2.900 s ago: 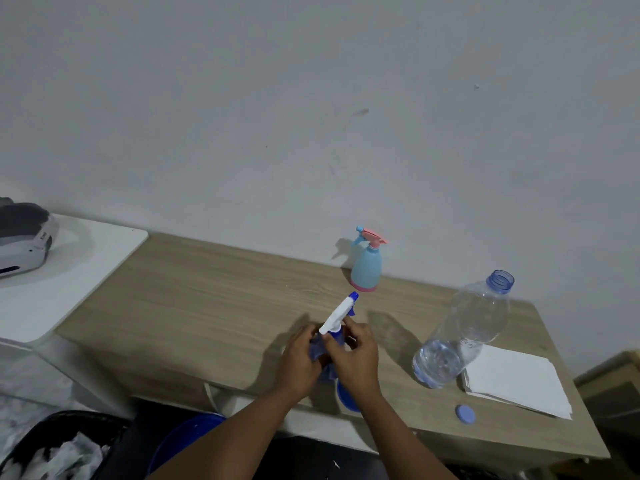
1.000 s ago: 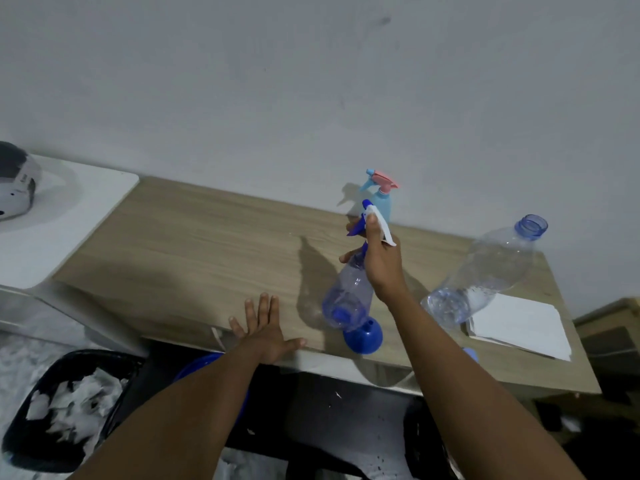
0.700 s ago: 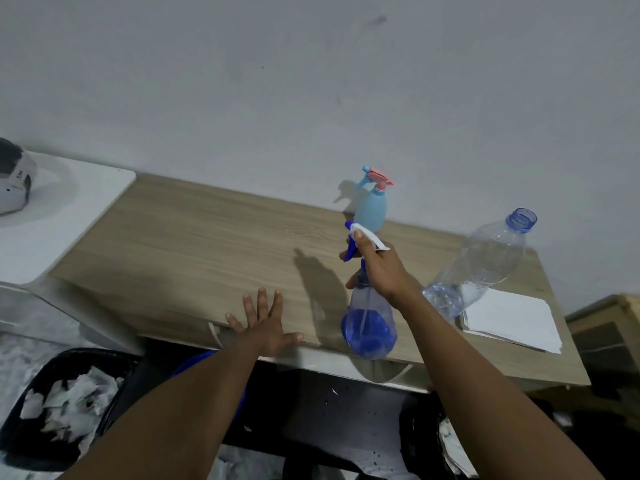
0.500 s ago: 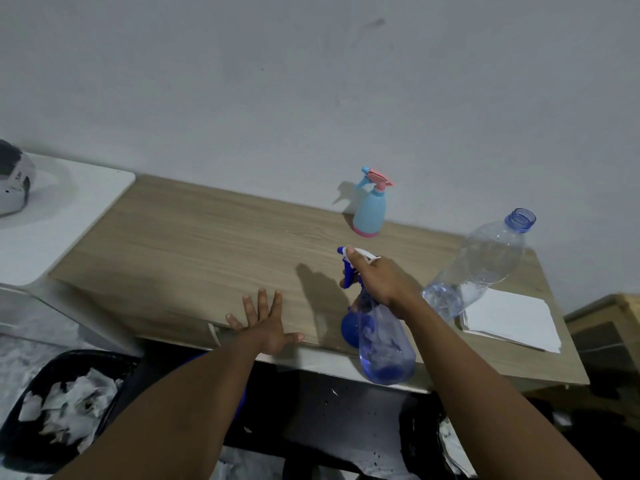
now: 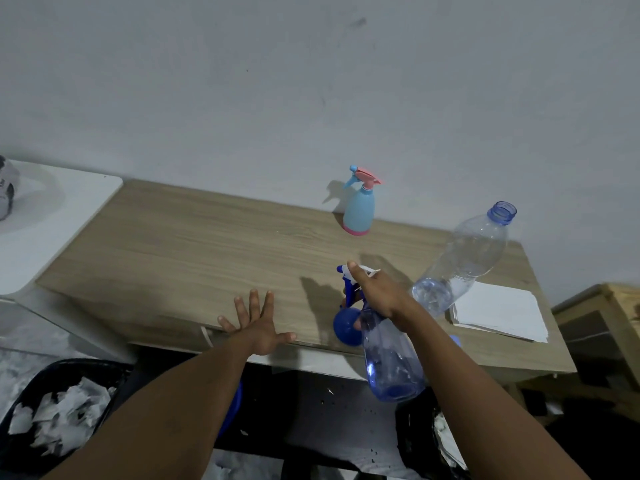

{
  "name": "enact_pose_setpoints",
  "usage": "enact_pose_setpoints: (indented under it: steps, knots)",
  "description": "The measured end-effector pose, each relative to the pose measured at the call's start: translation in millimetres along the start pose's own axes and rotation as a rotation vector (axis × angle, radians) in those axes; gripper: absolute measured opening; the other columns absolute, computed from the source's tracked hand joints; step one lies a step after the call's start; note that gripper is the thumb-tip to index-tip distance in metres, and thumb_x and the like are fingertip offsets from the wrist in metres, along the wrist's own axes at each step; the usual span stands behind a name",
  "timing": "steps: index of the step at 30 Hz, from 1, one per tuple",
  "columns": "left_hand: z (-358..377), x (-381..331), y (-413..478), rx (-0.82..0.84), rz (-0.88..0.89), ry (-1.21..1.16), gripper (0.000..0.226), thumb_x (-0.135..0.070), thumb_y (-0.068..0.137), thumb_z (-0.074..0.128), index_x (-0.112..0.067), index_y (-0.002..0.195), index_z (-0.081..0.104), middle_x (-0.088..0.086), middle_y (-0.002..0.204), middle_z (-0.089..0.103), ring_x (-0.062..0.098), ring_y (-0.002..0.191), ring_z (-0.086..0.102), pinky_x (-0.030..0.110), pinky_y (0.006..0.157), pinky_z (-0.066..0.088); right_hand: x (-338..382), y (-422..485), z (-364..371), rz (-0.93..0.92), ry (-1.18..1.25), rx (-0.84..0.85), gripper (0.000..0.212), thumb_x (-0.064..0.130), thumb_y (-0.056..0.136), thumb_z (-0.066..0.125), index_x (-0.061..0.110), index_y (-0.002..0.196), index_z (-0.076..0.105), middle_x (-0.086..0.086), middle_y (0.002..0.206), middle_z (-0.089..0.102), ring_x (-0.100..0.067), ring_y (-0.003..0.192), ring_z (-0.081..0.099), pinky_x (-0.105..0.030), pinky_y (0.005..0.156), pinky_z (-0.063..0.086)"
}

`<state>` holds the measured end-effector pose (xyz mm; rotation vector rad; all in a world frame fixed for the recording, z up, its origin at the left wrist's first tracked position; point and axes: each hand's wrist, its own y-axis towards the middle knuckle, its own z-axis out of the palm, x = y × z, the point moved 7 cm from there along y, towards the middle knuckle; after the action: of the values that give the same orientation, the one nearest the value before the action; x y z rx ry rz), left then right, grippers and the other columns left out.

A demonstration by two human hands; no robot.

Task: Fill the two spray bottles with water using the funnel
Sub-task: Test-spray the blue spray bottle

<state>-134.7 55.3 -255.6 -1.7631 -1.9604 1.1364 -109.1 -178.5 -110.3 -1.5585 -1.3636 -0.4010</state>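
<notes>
Clear blue plastic fills my right hand [image 5: 377, 292]: I grip the blue spray bottle [image 5: 391, 362] by its neck, fingers curled round the fitted trigger head. It hangs tilted, its base out past the near edge of the wooden surface [image 5: 173, 254]. My left hand [image 5: 256, 327] lies flat and released on that edge, fingers spread.

I cannot tell how much water it holds. The blue funnel [image 5: 346, 327] lies just beyond it, in neither bottle. Far beyond my right hand, by the wall, the pale blue and pink spray bottle [image 5: 360, 209] stands closed and opaque.

The uncapped water bottle [image 5: 460, 261] beside my right wrist is nearly empty, so I judge the filling largely done. It could tip if nudged. White paper [image 5: 498, 310] lies beside it.
</notes>
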Motion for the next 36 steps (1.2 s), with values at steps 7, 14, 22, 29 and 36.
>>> enact_pose_setpoints:
  steps: [7,14,22,29,36]
  knots:
    - [-1,0,-1,-0.002,-0.004,0.001,0.118,-0.080,0.076,0.051,-0.036,0.143,-0.036,0.000,0.146,-0.051,0.035,0.133,-0.046,0.072,0.103,-0.018,-23,-4,-24,0.116,-0.114,-0.224,0.044,0.061,0.100,0.027,0.028,0.087,0.052,-0.009,0.071,0.064,-0.028,0.063,0.066,-0.029,0.056,0.050]
    - [-1,0,0,-0.015,-0.001,-0.016,0.118,-0.081,0.075,0.051,-0.037,0.143,-0.035,-0.001,0.147,-0.050,0.035,0.134,-0.045,0.073,0.104,-0.017,-22,-5,-31,0.054,0.088,-0.315,0.065,0.066,0.096,0.037,0.007,0.099,0.062,-0.008,0.069,0.059,-0.021,0.050,0.056,-0.028,0.048,0.046]
    - [-22,-7,4,-0.243,0.030,-0.079,0.124,-0.083,0.063,0.057,-0.036,0.152,-0.015,-0.005,0.161,-0.024,0.029,0.146,-0.028,0.068,0.110,-0.015,16,10,-35,-0.149,0.401,-0.304,0.024,0.044,0.099,0.047,0.022,0.109,0.051,-0.020,0.094,0.065,-0.043,0.069,0.072,-0.045,0.062,0.051]
    - [-33,-16,31,-0.086,-0.025,-0.014,0.150,-0.092,0.044,0.060,-0.033,0.145,-0.034,-0.005,0.146,-0.050,0.032,0.136,-0.044,0.074,0.105,-0.015,64,33,-65,-0.357,0.277,-0.491,0.040,0.036,0.094,0.065,-0.003,0.089,0.064,-0.009,0.073,0.062,-0.009,0.063,0.054,-0.029,0.062,0.045]
    - [-35,-16,39,0.004,-0.042,0.026,0.151,-0.094,0.043,0.057,-0.032,0.139,-0.041,-0.005,0.135,-0.059,0.034,0.133,-0.046,0.076,0.104,-0.013,104,100,-74,-0.392,0.149,-0.502,0.015,0.029,0.086,0.076,0.015,0.090,0.077,0.006,0.072,0.069,-0.008,0.062,0.059,-0.027,0.063,0.049]
